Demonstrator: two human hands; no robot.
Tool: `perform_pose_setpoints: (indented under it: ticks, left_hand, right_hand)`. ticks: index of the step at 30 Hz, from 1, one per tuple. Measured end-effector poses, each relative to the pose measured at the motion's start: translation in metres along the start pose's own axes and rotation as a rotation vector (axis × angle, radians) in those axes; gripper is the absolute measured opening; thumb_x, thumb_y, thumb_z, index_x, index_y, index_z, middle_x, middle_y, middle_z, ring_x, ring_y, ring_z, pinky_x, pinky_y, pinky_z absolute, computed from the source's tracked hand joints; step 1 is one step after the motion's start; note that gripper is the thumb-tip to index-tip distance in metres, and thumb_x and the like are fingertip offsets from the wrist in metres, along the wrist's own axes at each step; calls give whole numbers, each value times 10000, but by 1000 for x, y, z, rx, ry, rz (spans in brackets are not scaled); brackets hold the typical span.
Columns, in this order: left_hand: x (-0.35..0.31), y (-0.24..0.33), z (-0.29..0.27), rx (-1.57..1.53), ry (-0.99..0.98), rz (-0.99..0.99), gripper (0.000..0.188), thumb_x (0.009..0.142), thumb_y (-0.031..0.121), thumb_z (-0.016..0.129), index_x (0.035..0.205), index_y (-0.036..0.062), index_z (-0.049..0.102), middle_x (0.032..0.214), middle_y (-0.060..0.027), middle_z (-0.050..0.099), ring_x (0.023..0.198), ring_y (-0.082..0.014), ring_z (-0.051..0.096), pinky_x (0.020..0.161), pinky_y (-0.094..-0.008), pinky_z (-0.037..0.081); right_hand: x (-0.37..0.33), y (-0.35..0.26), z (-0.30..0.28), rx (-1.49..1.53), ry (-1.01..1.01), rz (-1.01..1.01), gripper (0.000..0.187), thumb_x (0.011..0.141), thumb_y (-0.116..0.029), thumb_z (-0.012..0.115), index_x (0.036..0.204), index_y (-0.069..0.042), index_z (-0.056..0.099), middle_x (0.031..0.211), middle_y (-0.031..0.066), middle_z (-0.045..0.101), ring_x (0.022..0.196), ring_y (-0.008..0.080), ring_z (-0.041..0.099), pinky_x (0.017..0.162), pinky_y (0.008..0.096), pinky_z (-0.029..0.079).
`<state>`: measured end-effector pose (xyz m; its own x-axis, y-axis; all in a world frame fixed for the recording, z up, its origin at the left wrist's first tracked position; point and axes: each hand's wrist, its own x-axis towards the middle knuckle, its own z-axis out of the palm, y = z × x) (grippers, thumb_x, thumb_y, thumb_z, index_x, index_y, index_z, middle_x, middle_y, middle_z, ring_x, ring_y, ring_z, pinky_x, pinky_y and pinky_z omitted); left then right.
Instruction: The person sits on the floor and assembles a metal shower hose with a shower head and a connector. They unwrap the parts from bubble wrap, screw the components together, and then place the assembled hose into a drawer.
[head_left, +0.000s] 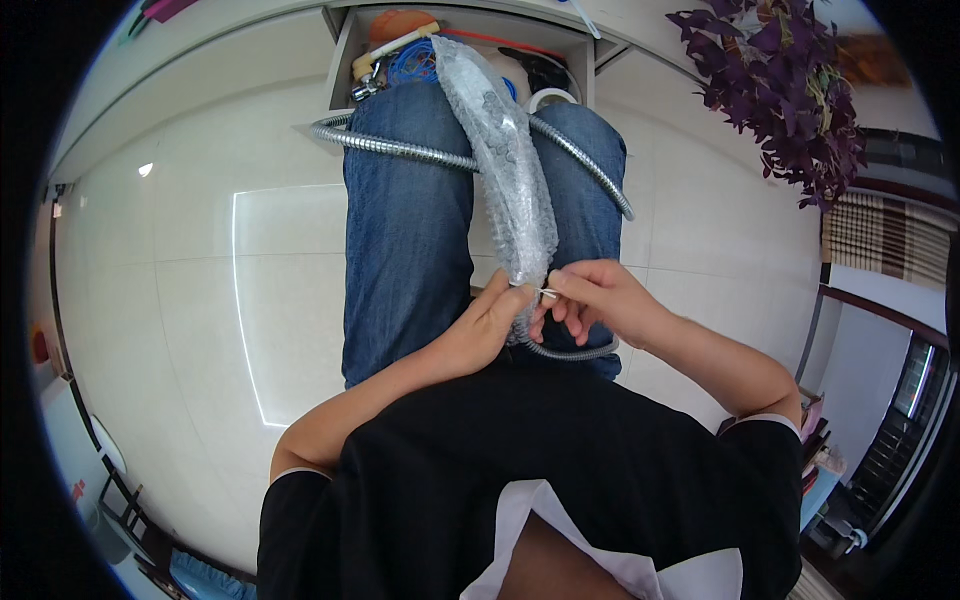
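Observation:
A long bundle in clear bubble wrap [500, 160] lies lengthwise between my thighs, its far end reaching over the open drawer. Darker shapes show through the wrap, but I cannot make out what is inside. My left hand [488, 320] is closed round the gathered near end of the wrap. Just beside it, my right hand [608, 298] pinches a thin white tie [547, 292] at that neck. A flexible metal hose [410, 151] loops across both knees and passes under the bundle; another stretch of it curves below my hands.
Beyond my knees an open drawer [343, 68] holds a coiled blue cable [408, 64], a metal fitting, a roll of tape [550, 97] and other odds and ends. A purple-leaved plant [770, 90] hangs at the far right. Pale floor tiles [200, 290] lie around my legs.

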<state>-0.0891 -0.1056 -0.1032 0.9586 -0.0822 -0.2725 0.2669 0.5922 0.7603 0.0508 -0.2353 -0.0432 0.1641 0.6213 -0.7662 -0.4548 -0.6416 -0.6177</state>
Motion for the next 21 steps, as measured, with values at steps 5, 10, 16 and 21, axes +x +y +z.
perform_pose_setpoints:
  ticks: [5,10,16,21]
  left_hand:
    - [2,5,5,-53,-20,7,259,961,229,309,1064,9,400,866,-76,459,789,-143,499,786,-314,451]
    - [4,1,3,-81,-42,7,243,963,222,294,1061,21,390,843,-70,445,778,-139,494,780,-313,452]
    - [5,0,3,-19,-42,31,259,965,224,290,1069,13,398,857,-72,460,777,-138,499,776,-300,447]
    - [1,-8,3,151,75,1,277,968,230,323,1101,-2,394,894,-76,482,824,-123,494,807,-274,415]
  right_hand:
    - [-7,0,-9,-1419,199,-1134,261,782,-179,626,1001,-56,554,893,53,532,711,146,588,531,233,497]
    - [-5,-4,-12,-1613,209,-1293,306,695,-122,631,982,-45,558,864,49,519,689,141,573,530,231,494]
    - [-3,-2,-3,-1200,198,-966,171,777,-110,615,908,-6,580,783,64,545,624,141,559,508,219,476]
    - [6,2,5,402,-35,233,161,868,-141,567,840,17,581,740,18,562,537,29,471,464,154,417]
